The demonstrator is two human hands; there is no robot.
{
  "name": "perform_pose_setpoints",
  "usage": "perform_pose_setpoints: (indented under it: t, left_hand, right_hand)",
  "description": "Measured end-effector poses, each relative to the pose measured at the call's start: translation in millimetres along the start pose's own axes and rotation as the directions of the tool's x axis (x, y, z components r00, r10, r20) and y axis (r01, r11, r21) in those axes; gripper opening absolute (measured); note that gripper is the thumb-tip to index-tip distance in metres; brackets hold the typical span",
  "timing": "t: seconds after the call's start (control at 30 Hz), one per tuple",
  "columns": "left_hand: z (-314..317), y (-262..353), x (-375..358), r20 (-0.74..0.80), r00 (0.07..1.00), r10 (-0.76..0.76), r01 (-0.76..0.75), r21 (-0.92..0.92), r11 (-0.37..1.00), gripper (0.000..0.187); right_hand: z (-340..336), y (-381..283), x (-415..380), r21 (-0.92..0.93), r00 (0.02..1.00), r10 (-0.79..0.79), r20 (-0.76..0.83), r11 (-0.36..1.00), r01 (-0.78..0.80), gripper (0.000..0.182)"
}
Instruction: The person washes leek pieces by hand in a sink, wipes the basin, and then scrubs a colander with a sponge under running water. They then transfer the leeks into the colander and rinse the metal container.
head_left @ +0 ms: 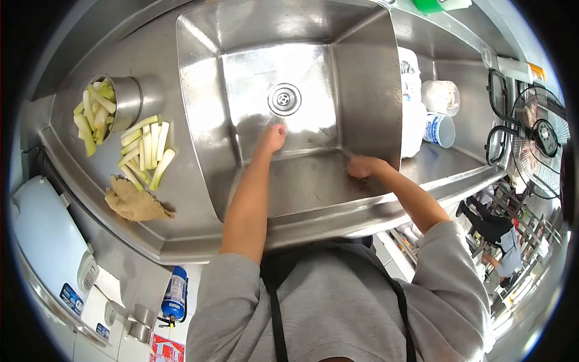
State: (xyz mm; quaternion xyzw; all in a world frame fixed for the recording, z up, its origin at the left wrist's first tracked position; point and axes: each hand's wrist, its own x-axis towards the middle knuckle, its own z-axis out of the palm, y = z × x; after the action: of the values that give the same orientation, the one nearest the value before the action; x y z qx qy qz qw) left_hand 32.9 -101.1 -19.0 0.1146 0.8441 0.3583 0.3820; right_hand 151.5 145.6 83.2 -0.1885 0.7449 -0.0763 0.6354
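Both hands are inside the steel sink basin (368, 72). My left hand (274, 137) is closed in a fist above the basin floor, just below the round drain strainer (284, 99). No object shows in it. My right hand (365, 167) has its fingers curled in, near the basin's right wall at the front. Nothing is visible in it, and its fingertips are slightly blurred. Left of the basin, pale green vegetable stalks (145, 145) lie on the steel counter, beside a metal pot (128, 99) holding more cut stalks. A crumpled tan cloth (136, 200) lies nearest the counter's front.
Right of the basin are a white plastic bag (412, 123), a clear plastic tub (440, 98) and a white bucket (440, 130). A black fan (544, 133) stands far right. A blue extinguisher (175, 294) is below left. Another person (497, 232) is in the background.
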Motion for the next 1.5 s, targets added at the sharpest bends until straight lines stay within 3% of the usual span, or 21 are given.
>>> perform_pose_setpoints:
  t: [0.03,0.1,0.13,0.27,0.33,0.4,0.47,0.53,0.6,0.63,0.67,0.73,0.87,0.9,0.93,1.0,1.1,1.23,1.33,1.43,1.5]
  left_hand:
    - [-0.4,-0.7,-1.6,0.011,1.0,0.024,-0.025,0.072,0.997,0.025]
    - [-2.8,0.5,-5.0,0.027,0.999,-0.03,0.029,0.032,0.999,0.025]
    - [-3.4,-0.4,-6.9,0.048,0.995,-0.089,0.09,-0.004,0.996,0.025]
    - [-4.1,-9.0,-7.8,0.017,0.993,-0.119,0.12,-0.011,0.993,0.025]
    - [-2.8,-15.8,-6.8,-0.012,0.999,-0.034,0.034,0.054,0.998,0.025]
    - [1.1,-20.9,-4.9,0.025,0.999,-0.031,0.029,0.061,0.998,0.025]
    - [-1.0,-20.5,4.4,0.047,0.999,-0.027,0.024,0.071,0.997,0.025]
    - [1.9,-17.7,5.0,0.076,0.993,-0.086,0.082,0.058,0.995,0.025]
    - [2.6,-15.1,4.5,0.038,0.996,-0.085,0.084,0.029,0.996,0.025]
    - [-1.4,-17.7,10.6,-0.005,0.998,-0.068,0.068,-0.002,0.998,0.025]
    - [-4.3,-22.1,13.7,-0.002,0.997,-0.078,0.078,0.006,0.997,0.025]
    - [0.5,-37.8,22.5,0.033,0.987,-0.155,0.158,-0.117,0.98,0.027]
    - [3.0,-58.5,16.8,0.084,0.984,-0.159,0.165,-0.076,0.983,0.027]
    - [0.4,-56.3,16.1,0.087,0.981,-0.171,0.174,-0.028,0.984,0.027]
    - [-3.1,-52.8,18.9,0.081,0.98,-0.179,0.178,0.021,0.984,0.028]
    - [-6.1,-46.2,18.9,0.075,0.981,-0.176,0.177,0.0,0.984,0.028]
    - [-8.7,-36.5,15.3,0.084,0.984,-0.154,0.155,-0.002,0.988,0.029]
    - [-16.0,-19.6,9.9,0.091,0.987,-0.131,0.137,-0.057,0.989,0.026]
    - [-20.7,-4.1,2.8,0.157,0.986,-0.051,0.047,0.03,0.998,0.027]
    - [-14.8,8.0,-5.6,0.131,0.988,-0.08,0.068,0.09,0.994,0.03]
    - [-12.5,14.4,-7.7,0.138,0.988,-0.068,0.06,0.058,0.997,0.032]
  right_hand:
    - [-8.3,-8.3,-17.9,-0.001,1.0,0.006,-0.004,1.0,-0.006,0.029]
    - [-35.3,-39.2,-72.9,0.464,1.0,0.019,0.0,0.886,-0.017,0.024]
    - [-30.8,-43.0,-80.0,0.462,1.0,0.021,-0.001,0.887,-0.018,0.024]
    - [-28.3,-49.9,-96.2,0.459,0.948,0.101,-0.303,0.887,0.052,0.015]
    - [-35.4,-48.4,-87.0,0.464,0.928,0.097,-0.36,0.881,0.088,0.013]
    - [-50.2,-35.7,-55.1,0.346,0.958,0.11,-0.265,0.938,-0.012,0.012]
    - [-54.2,-13.5,-3.0,0.399,0.899,0.13,-0.418,0.915,0.053,0.013]
    - [-35.5,29.6,79.5,0.309,0.776,0.064,-0.628,0.935,0.173,0.016]
    - [-31.6,44.4,134.9,0.274,0.774,0.032,-0.632,0.944,0.185,0.021]
    - [-40.4,37.6,143.2,0.756,0.908,0.287,-0.304,0.653,0.047,0.024]
    - [-37.4,35.3,156.4,0.189,0.883,-0.026,-0.469,0.973,0.129,0.024]
    - [-20.1,32.5,179.1,-0.068,0.78,-0.236,-0.579,0.968,0.243,0.024]
    - [1.3,40.9,169.8,-0.19,0.786,-0.328,-0.524,0.945,0.268,0.021]
    - [7.2,44.4,166.0,-0.115,0.894,-0.247,-0.375,0.969,0.219,0.02]
    - [19.9,53.5,164.5,-0.12,0.894,-0.241,-0.377,0.97,0.211,0.02]
    - [39.6,60.2,158.9,0.286,0.927,-0.015,-0.375,0.949,0.131,0.026]
    - [38.3,62.8,152.4,0.408,0.977,0.076,-0.2,0.913,0.013,0.022]
    - [20.6,43.3,116.8,0.413,0.993,0.05,-0.103,0.911,-0.003,0.02]
    - [-2.9,10.8,57.3,0.4,0.985,-0.084,-0.151,0.906,0.139,0.015]
    - [-24.7,-25.2,-16.0,0.458,0.987,-0.101,-0.123,0.877,0.146,0.019]
    - [-15.7,-25.8,-48.6,0.517,0.955,-0.184,-0.23,0.809,0.281,0.031]
